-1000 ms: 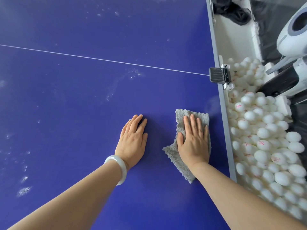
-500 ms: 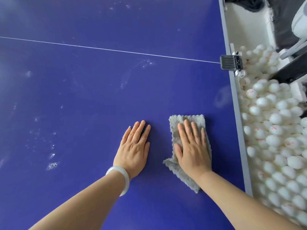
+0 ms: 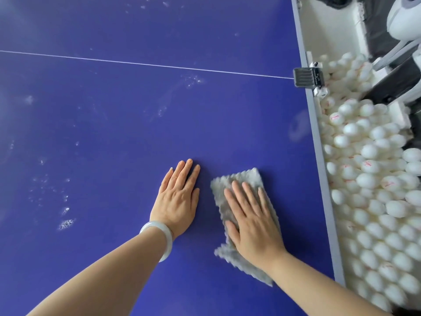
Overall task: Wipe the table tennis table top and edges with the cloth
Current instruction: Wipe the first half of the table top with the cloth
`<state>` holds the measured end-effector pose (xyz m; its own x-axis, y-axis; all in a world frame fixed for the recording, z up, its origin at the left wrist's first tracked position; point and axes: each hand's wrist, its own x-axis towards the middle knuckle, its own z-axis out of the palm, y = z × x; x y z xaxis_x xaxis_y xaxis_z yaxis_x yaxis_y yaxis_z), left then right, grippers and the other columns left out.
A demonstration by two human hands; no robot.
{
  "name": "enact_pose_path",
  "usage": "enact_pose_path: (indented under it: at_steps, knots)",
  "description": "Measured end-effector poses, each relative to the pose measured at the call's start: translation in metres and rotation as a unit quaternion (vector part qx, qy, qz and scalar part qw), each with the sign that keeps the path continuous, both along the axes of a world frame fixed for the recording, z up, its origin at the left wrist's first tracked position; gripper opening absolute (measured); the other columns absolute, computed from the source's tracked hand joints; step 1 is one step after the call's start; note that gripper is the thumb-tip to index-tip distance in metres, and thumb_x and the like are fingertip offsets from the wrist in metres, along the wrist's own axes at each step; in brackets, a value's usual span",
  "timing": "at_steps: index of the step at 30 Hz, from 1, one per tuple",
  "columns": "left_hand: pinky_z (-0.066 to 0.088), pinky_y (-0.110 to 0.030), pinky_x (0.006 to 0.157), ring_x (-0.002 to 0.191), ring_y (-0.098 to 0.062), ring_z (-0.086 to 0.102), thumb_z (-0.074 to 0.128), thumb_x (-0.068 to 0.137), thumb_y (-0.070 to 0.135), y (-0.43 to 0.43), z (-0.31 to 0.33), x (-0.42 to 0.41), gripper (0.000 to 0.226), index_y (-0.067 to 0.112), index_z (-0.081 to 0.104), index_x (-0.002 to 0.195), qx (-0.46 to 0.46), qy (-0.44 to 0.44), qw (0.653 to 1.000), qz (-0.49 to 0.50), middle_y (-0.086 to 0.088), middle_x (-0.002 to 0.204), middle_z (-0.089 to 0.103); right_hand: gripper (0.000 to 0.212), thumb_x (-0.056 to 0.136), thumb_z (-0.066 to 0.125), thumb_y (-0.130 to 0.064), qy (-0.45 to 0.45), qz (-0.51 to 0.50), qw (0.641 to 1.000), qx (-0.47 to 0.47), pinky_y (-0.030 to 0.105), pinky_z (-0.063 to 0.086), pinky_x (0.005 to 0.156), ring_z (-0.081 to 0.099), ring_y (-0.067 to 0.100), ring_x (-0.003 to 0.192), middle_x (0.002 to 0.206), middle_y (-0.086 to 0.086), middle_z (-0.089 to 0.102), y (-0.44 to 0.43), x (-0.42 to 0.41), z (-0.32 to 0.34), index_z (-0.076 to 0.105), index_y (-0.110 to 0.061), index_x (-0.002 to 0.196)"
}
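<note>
I see the right hand (image 3: 252,222) pressed flat, fingers straight, on a fuzzy grey rectangular cloth (image 3: 239,176) on the smooth blue table (image 3: 114,133). The left hand (image 3: 177,199) lies flat just left of the cloth.

The grey, fluffy cloth (image 3: 242,179) lies flat on the blue table (image 3: 136,124), pressed under my right hand (image 3: 252,222). It is near the grey edge (image 3: 319,142) but clear of it. Its lower end looks rumpled, perhaps only blurred. Pale specks (image 3: 66,223) dot the table to its left.
</note>
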<state>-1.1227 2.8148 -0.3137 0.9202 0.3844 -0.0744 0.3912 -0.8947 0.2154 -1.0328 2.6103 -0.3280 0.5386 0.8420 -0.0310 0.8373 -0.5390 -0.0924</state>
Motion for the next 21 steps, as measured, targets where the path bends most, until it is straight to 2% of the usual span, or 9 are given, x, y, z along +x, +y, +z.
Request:
enact_pose_path:
  at_steps: [2, 3, 7, 10, 12, 14, 17, 19, 21]
  knots:
    - [0.006, -0.038, 0.124, 0.151, -0.021, 0.013, 0.015, 0.101, 0.037, 0.0, -0.001, 0.0, 0.059, 0.016, 0.024, 0.156, 0.002, -0.001, 1.0, -0.002, -0.003, 0.163, 0.018, 0.066, 0.097, 0.038, -0.041, 0.009, 0.081, 0.997, 0.004, 0.049, 0.019, 0.121, 0.013, 0.021, 0.153, 0.165, 0.001, 0.016, -0.026, 0.03, 0.001, 0.023, -0.02, 0.157]
    - [0.005, -0.037, 0.123, 0.151, -0.021, 0.014, 0.016, 0.101, 0.037, 0.001, -0.002, 0.0, 0.059, 0.016, 0.024, 0.155, 0.003, -0.003, 1.0, -0.002, -0.003, 0.163, 0.018, 0.063, 0.097, 0.036, -0.039, 0.002, 0.063, 0.998, 0.004, 0.05, 0.021, 0.121, 0.015, 0.021, 0.152, 0.165, 0.001, 0.019, -0.034, 0.052, 0.001, 0.027, -0.02, 0.156]
    - [0.005, -0.037, 0.123, 0.151, -0.021, 0.015, 0.02, 0.101, 0.036, 0.0, -0.004, 0.001, 0.058, 0.016, 0.026, 0.155, 0.0, -0.01, 1.0, 0.004, -0.003, 0.162, 0.02, 0.067, 0.095, 0.017, -0.044, 0.002, -0.207, 0.978, -0.026, 0.051, 0.012, 0.123, 0.016, 0.027, 0.152, 0.164, 0.005, 0.017, -0.037, 0.125, 0.01, 0.024, -0.018, 0.157]
    - [0.008, -0.039, 0.123, 0.15, -0.023, 0.017, 0.02, 0.1, 0.036, 0.0, -0.002, 0.001, 0.059, 0.014, 0.029, 0.154, 0.001, -0.01, 1.0, 0.004, -0.005, 0.162, 0.023, 0.068, 0.095, 0.019, -0.044, 0.0, -0.302, 0.953, -0.027, 0.058, 0.009, 0.121, 0.014, 0.028, 0.152, 0.165, 0.005, 0.017, -0.006, 0.098, 0.009, 0.022, -0.018, 0.157]
    - [0.009, -0.039, 0.123, 0.15, -0.024, 0.019, 0.019, 0.1, 0.036, -0.001, 0.001, 0.002, 0.06, 0.014, 0.03, 0.154, 0.006, -0.007, 1.0, 0.004, -0.006, 0.161, 0.024, 0.068, 0.096, 0.022, -0.046, -0.014, -0.26, 0.965, -0.023, 0.061, 0.01, 0.119, 0.014, 0.029, 0.152, 0.165, 0.004, 0.017, 0.006, 0.051, 0.004, 0.022, -0.018, 0.158]
    - [0.008, -0.039, 0.123, 0.15, -0.023, 0.018, 0.018, 0.1, 0.036, -0.002, 0.003, 0.002, 0.06, 0.014, 0.029, 0.154, 0.006, -0.003, 1.0, 0.004, -0.006, 0.161, 0.024, 0.066, 0.098, 0.026, -0.047, -0.002, -0.125, 0.992, -0.019, 0.062, 0.014, 0.118, 0.01, 0.028, 0.153, 0.166, 0.002, 0.013, -0.002, 0.007, 0.001, 0.019, -0.019, 0.158]
    - [0.006, -0.038, 0.124, 0.151, -0.023, 0.016, 0.018, 0.1, 0.036, -0.002, 0.003, 0.003, 0.06, 0.014, 0.027, 0.155, 0.001, -0.004, 1.0, 0.004, -0.005, 0.162, 0.022, 0.065, 0.1, 0.031, -0.044, 0.004, 0.061, 0.998, -0.013, 0.056, 0.02, 0.119, 0.009, 0.021, 0.153, 0.167, -0.003, 0.009, -0.041, 0.029, 0.0, 0.015, -0.023, 0.159]
    - [0.005, -0.038, 0.123, 0.151, -0.023, 0.016, 0.018, 0.1, 0.036, -0.001, 0.001, 0.003, 0.059, 0.015, 0.027, 0.155, 0.003, -0.005, 1.0, 0.006, -0.005, 0.162, 0.021, 0.062, 0.1, 0.029, -0.04, -0.012, 0.02, 1.0, -0.012, 0.054, 0.019, 0.12, 0.012, 0.021, 0.153, 0.166, -0.001, 0.013, -0.049, 0.075, 0.0, 0.016, -0.023, 0.158]
    - [0.005, -0.038, 0.123, 0.151, -0.022, 0.015, 0.019, 0.1, 0.035, -0.001, -0.001, 0.003, 0.058, 0.015, 0.027, 0.155, 0.005, -0.004, 1.0, 0.009, -0.004, 0.162, 0.021, 0.061, 0.1, 0.026, -0.038, 0.003, -0.154, 0.988, -0.009, 0.053, 0.014, 0.122, 0.014, 0.025, 0.153, 0.165, 0.003, 0.016, -0.034, 0.108, 0.002, 0.02, -0.019, 0.158]
